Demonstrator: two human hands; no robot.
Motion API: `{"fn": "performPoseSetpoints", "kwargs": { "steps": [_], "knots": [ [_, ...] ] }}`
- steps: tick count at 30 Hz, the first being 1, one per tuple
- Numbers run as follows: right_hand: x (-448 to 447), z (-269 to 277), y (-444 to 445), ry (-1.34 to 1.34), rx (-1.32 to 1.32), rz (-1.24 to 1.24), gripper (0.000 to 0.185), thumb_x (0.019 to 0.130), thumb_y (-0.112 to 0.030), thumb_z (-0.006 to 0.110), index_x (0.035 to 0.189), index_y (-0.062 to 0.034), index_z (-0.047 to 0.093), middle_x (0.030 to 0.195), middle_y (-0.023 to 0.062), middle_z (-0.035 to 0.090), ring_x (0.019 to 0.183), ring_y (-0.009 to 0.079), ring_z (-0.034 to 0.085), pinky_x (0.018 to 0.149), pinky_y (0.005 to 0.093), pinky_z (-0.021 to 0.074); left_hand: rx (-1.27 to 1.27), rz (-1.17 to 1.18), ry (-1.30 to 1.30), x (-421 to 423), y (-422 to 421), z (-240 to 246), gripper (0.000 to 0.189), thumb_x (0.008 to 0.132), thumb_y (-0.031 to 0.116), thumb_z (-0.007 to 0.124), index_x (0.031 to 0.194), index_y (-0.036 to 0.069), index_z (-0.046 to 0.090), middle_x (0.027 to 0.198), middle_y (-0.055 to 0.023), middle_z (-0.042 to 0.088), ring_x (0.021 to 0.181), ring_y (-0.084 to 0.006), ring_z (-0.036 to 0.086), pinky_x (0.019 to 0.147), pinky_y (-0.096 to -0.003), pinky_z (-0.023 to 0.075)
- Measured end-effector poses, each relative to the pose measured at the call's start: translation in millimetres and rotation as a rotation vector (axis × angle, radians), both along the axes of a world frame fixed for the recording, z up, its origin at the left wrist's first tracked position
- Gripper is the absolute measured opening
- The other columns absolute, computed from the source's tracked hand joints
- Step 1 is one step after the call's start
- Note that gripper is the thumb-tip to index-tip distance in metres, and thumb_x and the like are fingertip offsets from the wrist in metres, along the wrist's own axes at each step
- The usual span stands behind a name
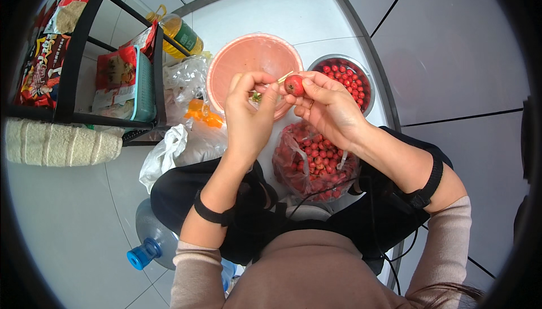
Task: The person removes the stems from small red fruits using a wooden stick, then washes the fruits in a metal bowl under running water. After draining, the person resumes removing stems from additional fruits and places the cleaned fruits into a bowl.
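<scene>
My right hand [330, 101] pinches a red hawthorn fruit [294, 85] between thumb and fingers, its dark blossom end facing up. Close beside it, my left hand [252, 110] grips a thin pale stick [286, 76] at the fingertips; the stick's lower end is hidden. Both hands are over the near side of a pink plastic basin [254, 55], where a few green and pale scraps [256, 96] show. To the right, a metal bowl [371, 93] holds many red fruits [347, 78]. Below my right hand lies an open clear plastic bag [292, 152] full of hawthorns [322, 156].
At left stands a black rack [80, 51] with food packets and a turquoise basket [145, 84]; a towel [63, 143] hangs on it. An oil bottle [180, 34], plastic bags [186, 74] and a large water bottle [154, 233] are nearby. A black cable [372, 224] crosses my lap.
</scene>
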State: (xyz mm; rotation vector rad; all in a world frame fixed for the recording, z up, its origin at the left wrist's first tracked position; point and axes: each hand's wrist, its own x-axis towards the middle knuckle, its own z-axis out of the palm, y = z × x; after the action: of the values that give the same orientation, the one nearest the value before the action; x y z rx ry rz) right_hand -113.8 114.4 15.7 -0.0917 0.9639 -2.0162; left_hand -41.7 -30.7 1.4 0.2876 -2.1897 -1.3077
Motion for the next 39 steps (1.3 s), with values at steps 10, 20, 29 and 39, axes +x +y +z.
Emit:
{"fn": "performPoseSetpoints", "kwargs": {
  "steps": [10, 20, 29, 39],
  "knots": [
    [4.6, -3.2, -6.7, 0.091, 0.002, -0.087, 0.021, 0.095, -0.006, 0.049, 0.114, 0.0013, 0.046, 0.109, 0.0126, 0.057, 0.104, 0.0178, 0.056, 0.096, 0.0324, 0.0466, 0.036, 0.014, 0.005, 4.0, 14.0, 11.5, 0.006, 0.080, 0.002, 0.068, 0.084, -0.002, 0.066, 0.083, -0.0046, 0.062, 0.077, -0.0109, 0.056, 0.071, -0.0230, 0.0427],
    [7.1, 2.3, -2.2, 0.226, 0.061, 0.000, 0.020, 0.096, -0.006, 0.046, 0.116, -0.0028, 0.043, 0.118, 0.0140, 0.057, 0.110, 0.0246, 0.060, 0.074, 0.0224, 0.0511, 0.239, -0.094, -0.025, 5.5, 7.7, 8.3, 0.007, 0.082, 0.002, 0.068, 0.085, -0.003, 0.064, 0.086, -0.0040, 0.061, 0.080, -0.0094, 0.054, 0.073, -0.0223, 0.0434],
    [6.6, -0.5, -6.6, 0.252, 0.049, -0.039, 0.020, 0.094, -0.001, 0.045, 0.114, 0.0040, 0.044, 0.112, 0.0186, 0.059, 0.103, 0.0204, 0.060, 0.093, 0.0299, 0.0497, 0.043, -0.125, -0.024, 5.6, 4.4, -1.8, 0.006, 0.090, 0.005, 0.057, 0.092, -0.001, 0.057, 0.086, -0.0021, 0.057, 0.081, -0.0072, 0.051, 0.073, -0.0209, 0.0419],
    [-12.4, -29.4, -8.2, 0.265, 0.111, -0.116, 0.017, 0.094, -0.002, 0.048, 0.110, 0.0017, 0.048, 0.105, 0.0153, 0.060, 0.100, 0.0204, 0.061, 0.089, 0.0295, 0.0525, 0.400, 0.015, -0.139, 0.3, -4.6, -13.3, 0.006, 0.093, 0.006, 0.053, 0.095, 0.000, 0.054, 0.083, -0.0033, 0.058, 0.075, -0.0078, 0.054, 0.071, -0.0225, 0.0456]
  ]
}}
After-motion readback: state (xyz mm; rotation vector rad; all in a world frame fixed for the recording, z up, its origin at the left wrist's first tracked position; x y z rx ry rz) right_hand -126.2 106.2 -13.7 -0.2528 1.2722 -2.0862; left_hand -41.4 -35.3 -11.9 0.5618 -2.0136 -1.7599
